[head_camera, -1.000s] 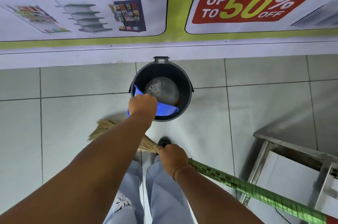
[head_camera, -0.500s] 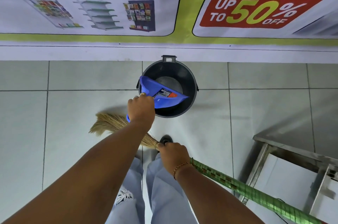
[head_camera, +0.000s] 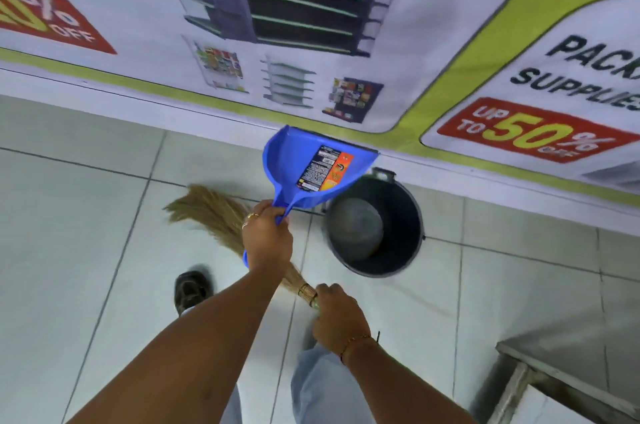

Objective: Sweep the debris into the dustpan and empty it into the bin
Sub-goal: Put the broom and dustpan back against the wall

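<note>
My left hand grips the handle of a blue dustpan, which is lifted with its mouth pointing up and away and a printed label showing inside. It hangs just left of the black bin, no longer over the opening. The bin stands on the tiled floor against the wall, its grey bottom visible. My right hand holds a straw broom at the binding, its bristles fanning out to the left above the floor. I see no debris in the pan.
A printed banner covers the wall behind the bin. A steel table frame stands at the lower right. My shoe is on the tiles at lower left of centre.
The dustpan has come up out of the bin and moved left, now tipped upward. The view has swung left and tilted, so the bin sits further right. The broom stays in my right hand.
</note>
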A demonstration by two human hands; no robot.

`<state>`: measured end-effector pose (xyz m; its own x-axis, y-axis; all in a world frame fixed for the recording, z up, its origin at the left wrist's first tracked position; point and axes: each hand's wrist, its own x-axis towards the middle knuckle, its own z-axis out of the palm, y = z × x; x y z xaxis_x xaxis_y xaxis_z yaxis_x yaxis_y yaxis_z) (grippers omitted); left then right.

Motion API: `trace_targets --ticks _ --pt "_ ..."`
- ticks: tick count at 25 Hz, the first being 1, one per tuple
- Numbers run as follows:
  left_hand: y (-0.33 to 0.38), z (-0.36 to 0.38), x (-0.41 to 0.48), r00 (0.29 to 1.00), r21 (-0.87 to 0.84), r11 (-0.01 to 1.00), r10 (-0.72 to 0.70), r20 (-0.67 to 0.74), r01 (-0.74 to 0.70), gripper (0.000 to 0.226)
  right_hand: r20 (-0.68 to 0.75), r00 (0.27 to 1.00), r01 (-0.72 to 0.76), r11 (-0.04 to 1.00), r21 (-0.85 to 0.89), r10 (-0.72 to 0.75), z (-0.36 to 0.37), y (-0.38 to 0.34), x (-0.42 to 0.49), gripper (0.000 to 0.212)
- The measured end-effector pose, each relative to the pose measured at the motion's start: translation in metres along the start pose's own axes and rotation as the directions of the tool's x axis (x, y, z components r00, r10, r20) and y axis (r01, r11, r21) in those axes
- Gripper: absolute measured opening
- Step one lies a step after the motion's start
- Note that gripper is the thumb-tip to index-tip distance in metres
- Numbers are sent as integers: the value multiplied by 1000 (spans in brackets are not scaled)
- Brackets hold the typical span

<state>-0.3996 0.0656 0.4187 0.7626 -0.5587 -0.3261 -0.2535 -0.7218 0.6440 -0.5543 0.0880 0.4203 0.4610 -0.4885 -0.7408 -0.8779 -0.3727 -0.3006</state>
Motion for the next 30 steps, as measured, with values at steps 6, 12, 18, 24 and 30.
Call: trace_targets --ticks 6,12,18,24,30 --pt "-59 -139 109 987 -59 998 -2 -161 -8 28 -50 996 72 996 -61 -75 -28 -166 93 38" --pt "-107 -226 202 969 16 1000 27 -244 -24 25 -39 993 99 971 -217 -110 -61 -283 176 38" --pt "-137 -237 242 947 -28 991 -132 -293 129 27 -108 960 231 948 -221 -259 -62 -320 221 36" --pt "-162 -221 301 914 0 984 -165 -369 178 32 -205 872 410 892 -190 -445 -83 -356 329 42" --pt "-254 -165 364 951 54 993 -85 -299 106 43 -272 886 302 913 -273 -374 -45 -344 473 33"
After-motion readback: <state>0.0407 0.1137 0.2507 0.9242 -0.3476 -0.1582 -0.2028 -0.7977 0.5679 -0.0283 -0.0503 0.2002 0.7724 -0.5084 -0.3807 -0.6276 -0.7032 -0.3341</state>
